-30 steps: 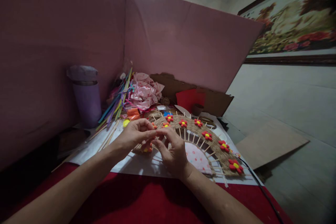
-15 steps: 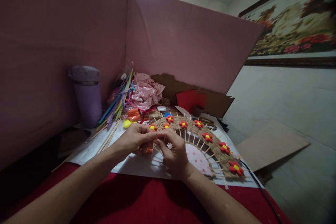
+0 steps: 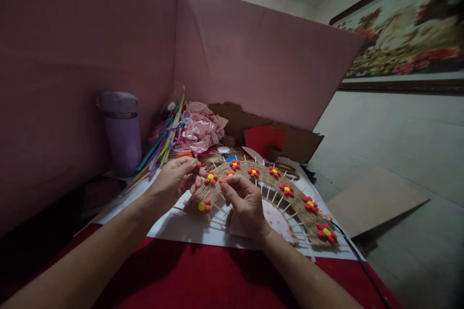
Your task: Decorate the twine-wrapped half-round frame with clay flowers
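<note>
A fan-shaped arch of woven twine on thin wooden sticks lies on the white sheet. Red clay flowers with yellow centres line its right side and top. On its left part sit an orange flower and a partial one with a yellow centre and few orange petals. My left hand, above the arch's left end, pinches a small bit of orange clay. Between the thumb and forefinger of my right hand is another small orange clay piece. A dotted fabric half-circle fills the arch's inside.
A purple tumbler stands at the left beside coloured pipe cleaners and crumpled pink fabric. Behind the arch are red paper, scissors and cardboard. A black cable runs down the right edge.
My hands were together at the fingertips and have moved apart, the left going left and up. Orange clay now shows in each, and the partial flower is uncovered.
</note>
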Motion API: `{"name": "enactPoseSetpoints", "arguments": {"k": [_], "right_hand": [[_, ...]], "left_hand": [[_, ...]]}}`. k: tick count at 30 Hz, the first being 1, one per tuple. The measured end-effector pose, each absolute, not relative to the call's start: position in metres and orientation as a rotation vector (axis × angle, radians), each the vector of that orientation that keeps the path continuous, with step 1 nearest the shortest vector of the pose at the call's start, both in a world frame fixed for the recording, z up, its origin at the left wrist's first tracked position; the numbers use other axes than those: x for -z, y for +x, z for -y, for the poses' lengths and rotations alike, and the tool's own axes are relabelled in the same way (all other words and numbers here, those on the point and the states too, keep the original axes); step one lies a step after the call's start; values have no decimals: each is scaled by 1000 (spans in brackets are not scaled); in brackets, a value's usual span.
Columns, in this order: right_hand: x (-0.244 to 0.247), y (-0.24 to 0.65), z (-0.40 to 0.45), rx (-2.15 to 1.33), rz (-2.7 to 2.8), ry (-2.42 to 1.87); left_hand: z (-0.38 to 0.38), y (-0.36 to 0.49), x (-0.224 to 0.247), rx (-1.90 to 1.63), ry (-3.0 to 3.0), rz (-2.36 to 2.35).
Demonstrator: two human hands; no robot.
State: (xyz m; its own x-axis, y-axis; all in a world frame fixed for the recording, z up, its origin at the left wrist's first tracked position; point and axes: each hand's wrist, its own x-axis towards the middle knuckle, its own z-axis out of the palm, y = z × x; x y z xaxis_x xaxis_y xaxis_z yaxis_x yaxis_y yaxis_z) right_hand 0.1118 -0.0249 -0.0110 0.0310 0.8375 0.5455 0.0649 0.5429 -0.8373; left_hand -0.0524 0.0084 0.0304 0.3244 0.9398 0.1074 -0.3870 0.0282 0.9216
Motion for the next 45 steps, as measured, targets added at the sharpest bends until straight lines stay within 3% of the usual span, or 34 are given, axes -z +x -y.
{"name": "enactPoseSetpoints", "arguments": {"k": [6,13,19,26,36,45], "right_hand": [[11,107,23,-888,1327,-765],[14,108,26,-566,1459,-750],[13,108,30,-636,1530,-713],[10,109,28,-623,1541,-733],[10,105,26,-974,1274,-726],[14,107,25,-1023,1268,-680]], "left_hand": [[-7,-50,-23,-974,1069,-607],[-3,-45,-12,-720,1206,-555],[-2,-46,-12,-625,1088,-467],[-2,-45,-14,-669,1118,-526],[-6,-46,-11,-758,1181,-642],[-2,-43,-20,-950,1075,-686]]}}
